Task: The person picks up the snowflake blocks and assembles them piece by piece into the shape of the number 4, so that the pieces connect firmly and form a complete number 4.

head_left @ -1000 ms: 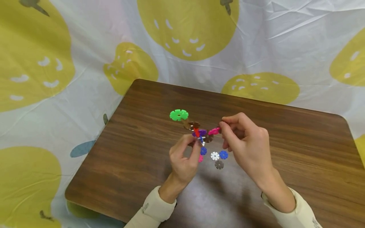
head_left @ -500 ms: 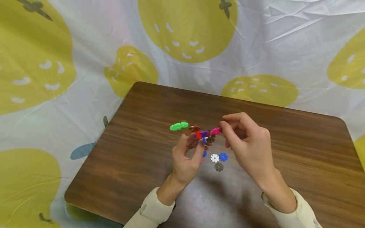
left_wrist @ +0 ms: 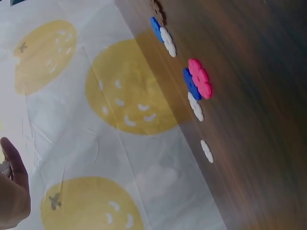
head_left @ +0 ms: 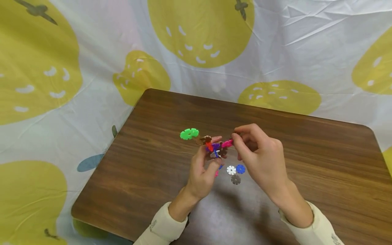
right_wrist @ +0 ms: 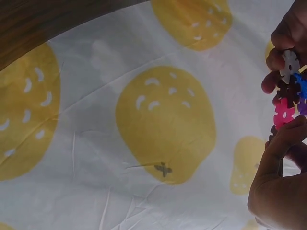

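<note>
Above the table, my left hand (head_left: 200, 175) holds a linked chain of notched plastic snowflake discs between thumb and fingers. A green disc (head_left: 185, 135) sticks out at its left end, with red (head_left: 209, 146), purple and blue ones around the middle. A pink disc (head_left: 227, 143) lies toward the right end. There my right hand (head_left: 264, 156) pinches a dark disc, mostly hidden by the fingertips, joined beside the pink one. The right wrist view shows a white disc (right_wrist: 289, 67) against the left fingers and the pink disc close to the right thumb.
Loose discs lie on the brown wooden table (head_left: 324, 163) beneath the hands: white (head_left: 231, 168), blue (head_left: 240, 166) and dark grey (head_left: 233, 180). More white, blue and pink (left_wrist: 200, 79) ones show in the left wrist view. A fruit-patterned curtain (head_left: 211, 81) hangs behind.
The chain has turned in the hands: the green disc tipped edge-on, then faced up again. My left fingers now reach out behind the chain, and my right hand has shifted slightly left.
</note>
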Available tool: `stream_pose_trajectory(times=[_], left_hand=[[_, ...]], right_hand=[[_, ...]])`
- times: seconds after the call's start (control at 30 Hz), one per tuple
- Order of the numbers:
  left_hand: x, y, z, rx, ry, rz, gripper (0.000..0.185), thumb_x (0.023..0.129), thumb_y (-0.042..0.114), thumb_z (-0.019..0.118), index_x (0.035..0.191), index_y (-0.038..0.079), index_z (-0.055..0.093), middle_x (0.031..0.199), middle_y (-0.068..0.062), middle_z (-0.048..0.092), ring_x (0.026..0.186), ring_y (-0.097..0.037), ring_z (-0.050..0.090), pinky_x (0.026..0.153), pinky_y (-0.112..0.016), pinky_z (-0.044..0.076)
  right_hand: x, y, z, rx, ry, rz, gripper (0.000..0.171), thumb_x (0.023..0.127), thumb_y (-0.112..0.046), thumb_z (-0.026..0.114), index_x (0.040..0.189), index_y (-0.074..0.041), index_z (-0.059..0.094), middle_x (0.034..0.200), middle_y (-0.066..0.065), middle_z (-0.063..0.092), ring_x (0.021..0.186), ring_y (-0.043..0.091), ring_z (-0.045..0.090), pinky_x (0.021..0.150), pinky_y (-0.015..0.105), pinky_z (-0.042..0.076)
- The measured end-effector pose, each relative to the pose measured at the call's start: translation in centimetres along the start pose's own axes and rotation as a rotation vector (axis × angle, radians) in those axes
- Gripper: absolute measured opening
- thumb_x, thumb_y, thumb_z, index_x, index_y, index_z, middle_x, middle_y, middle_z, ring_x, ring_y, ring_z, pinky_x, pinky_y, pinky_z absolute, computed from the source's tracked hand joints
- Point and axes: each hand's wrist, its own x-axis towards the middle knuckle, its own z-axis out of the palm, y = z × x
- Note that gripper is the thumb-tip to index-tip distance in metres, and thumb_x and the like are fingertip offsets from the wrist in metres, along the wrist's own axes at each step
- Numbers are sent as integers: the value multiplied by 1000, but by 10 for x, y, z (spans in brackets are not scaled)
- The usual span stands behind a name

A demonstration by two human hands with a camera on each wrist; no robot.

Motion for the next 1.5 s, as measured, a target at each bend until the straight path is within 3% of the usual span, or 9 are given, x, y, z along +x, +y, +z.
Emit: stream_pose_trajectory(times=[0.17, 0.4, 0.67, 0.8, 1.0, 1.13, 1.23, 1.37, 1.5], left_hand=[[1, 4, 4, -76, 45, -86, 35, 95, -4, 57, 130, -9, 54, 114, -31, 64, 85, -12, 65, 75, -27, 60], [4, 6, 11, -190, 203, -168, 19, 98, -3, 59, 115, -12, 58, 98, -34, 61, 76, -9, 60, 63, -22, 55], [11, 5, 7, -246, 250, -177, 19, 96, -2, 61, 111, -13, 58, 92, -1, 64, 66, -13, 56, 59, -21, 53], [16, 5, 4, -265, 262, -191, 20, 95, -1, 61, 110, -14, 56, 84, 1, 63, 64, -13, 55, 57, -20, 50], [20, 3, -3, -279, 286, -189, 20, 93, -1, 62, 105, -16, 57, 80, 0, 65, 66, -14, 58, 57, -20, 50], [20, 2, -7, -284, 304, -181, 19, 92, -3, 62, 104, -17, 57, 79, -1, 66, 66, -14, 58, 57, -20, 51], [20, 2, -10, -295, 316, -178, 20, 92, -4, 62, 104, -18, 56, 79, -2, 65, 64, -13, 58, 57, -19, 51], [20, 2, -13, -302, 319, -180, 21, 92, -4, 62, 104, -19, 54, 78, 0, 64, 61, -12, 56, 57, -19, 51], [20, 4, -15, -302, 319, -179, 21, 92, -3, 61, 103, -19, 54, 78, 1, 65, 61, -13, 56, 57, -19, 51]], right_hand=[[-2, 0, 6, 17, -20, 0, 12, 91, 0, 73, 103, -5, 71, 66, -3, 69, 49, -3, 54, 45, 12, 44], [-3, 0, 11, 50, -38, -2, 12, 92, -1, 74, 104, -5, 71, 67, -5, 69, 48, -3, 54, 45, 13, 44], [0, 3, 10, 70, -99, 10, 22, 96, -7, 71, 118, -7, 71, 72, -3, 72, 51, 3, 59, 48, 15, 48], [2, 7, 4, 76, -85, 66, 25, 101, -10, 65, 125, -10, 70, 71, 0, 69, 55, 7, 61, 53, 16, 50], [2, 26, -8, 102, -5, 198, 24, 104, -14, 62, 126, -11, 71, 89, 9, 73, 78, 2, 68, 74, 11, 55], [-5, 51, -6, 89, -28, 252, 34, 100, -17, 69, 134, -12, 67, 111, 9, 73, 101, 0, 68, 89, 7, 51], [-15, 75, 4, 67, -89, 301, 45, 98, -21, 72, 141, -13, 62, 128, 9, 69, 121, 14, 65, 103, 19, 52], [-26, 108, 27, 19, -204, 330, 60, 97, -29, 74, 150, -9, 52, 145, 13, 60, 137, 32, 56, 115, 48, 46], [-32, 134, 56, 11, -275, 348, 70, 96, -32, 75, 153, -3, 46, 148, 19, 55, 140, 38, 52, 117, 56, 41]])
